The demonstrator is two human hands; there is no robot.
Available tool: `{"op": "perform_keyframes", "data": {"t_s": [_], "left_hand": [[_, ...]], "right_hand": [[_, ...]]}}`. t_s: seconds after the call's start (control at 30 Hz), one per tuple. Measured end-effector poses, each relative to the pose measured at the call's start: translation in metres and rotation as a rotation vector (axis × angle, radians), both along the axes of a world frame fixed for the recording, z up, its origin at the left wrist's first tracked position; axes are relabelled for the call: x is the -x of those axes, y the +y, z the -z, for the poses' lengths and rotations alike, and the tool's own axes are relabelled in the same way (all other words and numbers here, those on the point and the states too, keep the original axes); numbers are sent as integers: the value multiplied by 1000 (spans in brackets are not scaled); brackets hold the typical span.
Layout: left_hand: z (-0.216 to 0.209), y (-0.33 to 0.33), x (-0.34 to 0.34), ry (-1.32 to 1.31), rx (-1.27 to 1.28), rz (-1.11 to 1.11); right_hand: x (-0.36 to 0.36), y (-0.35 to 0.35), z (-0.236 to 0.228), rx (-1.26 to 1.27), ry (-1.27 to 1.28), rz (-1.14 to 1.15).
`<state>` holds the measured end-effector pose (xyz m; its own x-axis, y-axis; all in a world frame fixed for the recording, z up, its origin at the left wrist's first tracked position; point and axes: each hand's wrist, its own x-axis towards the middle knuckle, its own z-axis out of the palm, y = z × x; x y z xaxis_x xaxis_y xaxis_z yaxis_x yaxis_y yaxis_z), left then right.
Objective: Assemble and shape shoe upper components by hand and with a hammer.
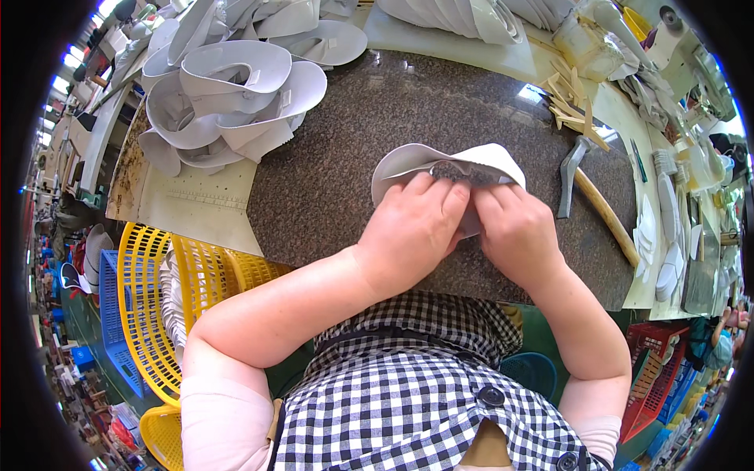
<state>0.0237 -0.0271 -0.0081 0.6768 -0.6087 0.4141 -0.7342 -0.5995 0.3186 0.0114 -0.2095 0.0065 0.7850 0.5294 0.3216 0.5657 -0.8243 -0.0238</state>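
A white shoe upper [493, 159] is held over the speckled dark stone slab [338, 157], its grey inside facing up in the middle. My left hand [420, 218] grips its near left edge with the fingers curled inward. Close beside it, my right hand [512, 228] has its fingers bent over the near right edge. Both hands almost meet at the middle, and the fingertips are partly hidden by the folded piece. A hammer [603, 213] with a wooden handle lies to the right of my right hand, apart from it.
Several white shoe uppers [236, 71] are heaped at the slab's far left. Pale pointed strips [577, 102] lie at the far right, near a dirty white container [589, 39]. Yellow baskets [141, 314] stand below left, a red crate [653, 361] below right.
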Motion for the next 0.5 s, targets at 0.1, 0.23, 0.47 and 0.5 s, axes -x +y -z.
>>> {"op": "perform_keyframes", "data": {"t_s": [0.1, 0.23, 0.47, 0.5], "left_hand": [[1, 1, -6, -19, 70, -11], [9, 19, -5, 62, 96, 69], [17, 35, 3, -89, 116, 253], [17, 37, 4, -105, 105, 291]], "right_hand": [[-1, -4, 8, -129, -68, 38], [6, -26, 14, -141, -90, -221], [14, -36, 15, -103, -35, -249], [16, -38, 15, -83, 12, -240]]}}
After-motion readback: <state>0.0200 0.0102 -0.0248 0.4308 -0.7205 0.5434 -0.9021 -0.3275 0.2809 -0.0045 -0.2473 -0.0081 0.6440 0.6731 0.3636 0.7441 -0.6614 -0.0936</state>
